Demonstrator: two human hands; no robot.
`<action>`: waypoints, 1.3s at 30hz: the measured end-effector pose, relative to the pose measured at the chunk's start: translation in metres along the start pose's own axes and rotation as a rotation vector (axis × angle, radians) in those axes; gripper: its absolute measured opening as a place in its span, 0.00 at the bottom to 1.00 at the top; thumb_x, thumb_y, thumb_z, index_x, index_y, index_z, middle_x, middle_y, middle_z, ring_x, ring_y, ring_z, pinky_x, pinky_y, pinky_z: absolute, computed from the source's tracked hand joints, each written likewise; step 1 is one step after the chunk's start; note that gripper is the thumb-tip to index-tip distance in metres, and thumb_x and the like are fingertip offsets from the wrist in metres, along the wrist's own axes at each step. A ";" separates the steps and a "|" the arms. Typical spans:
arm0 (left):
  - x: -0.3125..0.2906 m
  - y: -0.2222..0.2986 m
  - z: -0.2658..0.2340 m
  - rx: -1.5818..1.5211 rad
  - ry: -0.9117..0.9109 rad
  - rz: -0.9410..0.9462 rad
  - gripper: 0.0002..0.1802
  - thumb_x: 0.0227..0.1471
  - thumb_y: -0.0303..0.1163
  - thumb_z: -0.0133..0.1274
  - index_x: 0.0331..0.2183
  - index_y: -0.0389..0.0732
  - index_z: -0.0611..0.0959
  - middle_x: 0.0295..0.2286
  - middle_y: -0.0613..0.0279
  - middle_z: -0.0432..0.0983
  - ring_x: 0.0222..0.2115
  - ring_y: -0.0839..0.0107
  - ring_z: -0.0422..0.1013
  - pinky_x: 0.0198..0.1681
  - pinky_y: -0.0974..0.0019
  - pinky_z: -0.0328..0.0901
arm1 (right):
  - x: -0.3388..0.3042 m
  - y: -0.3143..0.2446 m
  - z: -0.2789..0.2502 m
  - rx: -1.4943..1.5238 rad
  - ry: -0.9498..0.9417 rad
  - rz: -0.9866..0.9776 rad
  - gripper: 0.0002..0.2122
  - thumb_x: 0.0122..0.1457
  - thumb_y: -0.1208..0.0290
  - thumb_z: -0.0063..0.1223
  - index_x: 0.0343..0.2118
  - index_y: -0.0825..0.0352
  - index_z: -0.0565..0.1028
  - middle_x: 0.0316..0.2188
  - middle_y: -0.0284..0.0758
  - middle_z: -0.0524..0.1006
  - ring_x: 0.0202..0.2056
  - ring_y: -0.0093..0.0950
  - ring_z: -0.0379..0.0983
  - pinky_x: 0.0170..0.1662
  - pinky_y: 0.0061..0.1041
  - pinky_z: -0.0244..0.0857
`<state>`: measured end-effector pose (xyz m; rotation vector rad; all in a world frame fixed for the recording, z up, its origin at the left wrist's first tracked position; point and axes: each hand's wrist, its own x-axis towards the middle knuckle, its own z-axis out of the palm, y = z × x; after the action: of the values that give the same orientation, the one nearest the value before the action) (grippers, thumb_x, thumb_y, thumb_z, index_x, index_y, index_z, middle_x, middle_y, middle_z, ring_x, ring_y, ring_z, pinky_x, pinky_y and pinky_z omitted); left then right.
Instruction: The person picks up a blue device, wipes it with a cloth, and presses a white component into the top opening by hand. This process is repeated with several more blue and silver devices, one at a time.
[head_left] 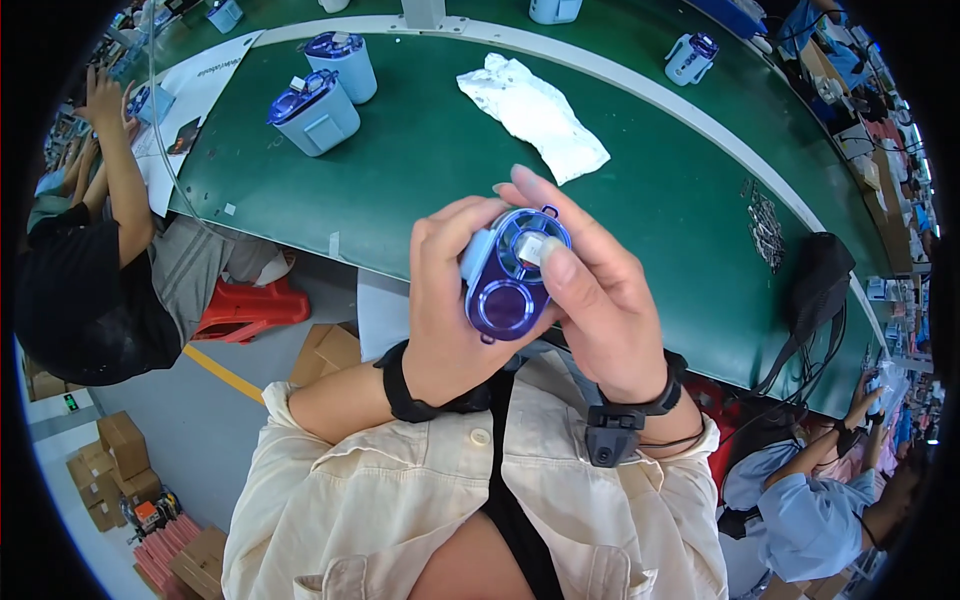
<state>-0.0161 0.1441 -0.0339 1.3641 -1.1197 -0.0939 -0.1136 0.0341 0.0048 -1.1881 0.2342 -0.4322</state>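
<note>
Between my two hands is a light-blue plastic device with a dark purple-blue top (505, 292), held over the near edge of the green table. My left hand (436, 272) wraps its left side, fingers closed around the body. From the right, my right hand (610, 305) grips it too, its thumb pressing on a small white piece (531, 249) in the round opening of the top. What that piece is I cannot make out. Two similar blue devices stand together at the far left of the table, the nearer one (318, 118) in front of the other (342, 68).
A crumpled white bag (535, 112) lies beyond my hands. Small metal parts (766, 228) and a black bag (820, 280) with cables are at the right. Another blue device (691, 59) stands past the pale rail (640, 85). People sit at left (90, 290) and right (810, 515).
</note>
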 end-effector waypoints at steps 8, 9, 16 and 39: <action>0.010 -0.002 -0.014 0.095 -0.234 0.082 0.54 0.25 0.37 0.75 0.54 0.39 0.63 0.49 0.51 0.61 0.52 0.55 0.58 0.53 0.56 0.58 | -0.003 0.004 -0.020 0.207 -0.207 0.095 0.24 0.63 0.70 0.49 0.61 0.70 0.62 0.60 0.39 0.61 0.59 0.31 0.60 0.61 0.28 0.53; 0.009 -0.002 -0.009 0.105 -0.224 0.101 0.51 0.25 0.37 0.74 0.52 0.39 0.66 0.47 0.51 0.63 0.52 0.53 0.58 0.52 0.55 0.58 | -0.005 0.006 -0.019 0.201 -0.195 0.088 0.23 0.63 0.70 0.48 0.61 0.70 0.62 0.60 0.39 0.61 0.59 0.31 0.59 0.61 0.28 0.53; -0.005 -0.002 0.002 0.087 -0.062 0.075 0.43 0.26 0.35 0.72 0.47 0.39 0.71 0.41 0.57 0.71 0.46 0.50 0.63 0.48 0.53 0.60 | -0.015 0.013 -0.012 0.108 -0.105 0.070 0.30 0.61 0.64 0.49 0.62 0.76 0.56 0.61 0.46 0.59 0.58 0.32 0.63 0.60 0.28 0.56; 0.000 -0.009 -0.004 0.342 0.012 0.281 0.36 0.31 0.35 0.69 0.44 0.39 0.72 0.38 0.55 0.72 0.43 0.52 0.69 0.49 0.48 0.63 | -0.021 0.000 -0.021 -0.806 -0.018 -0.548 0.16 0.50 0.76 0.62 0.43 0.73 0.76 0.43 0.41 0.72 0.43 0.34 0.69 0.44 0.31 0.65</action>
<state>-0.0084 0.1448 -0.0405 1.4868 -1.3494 0.3228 -0.1407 0.0259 -0.0034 -2.0609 0.0544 -0.8488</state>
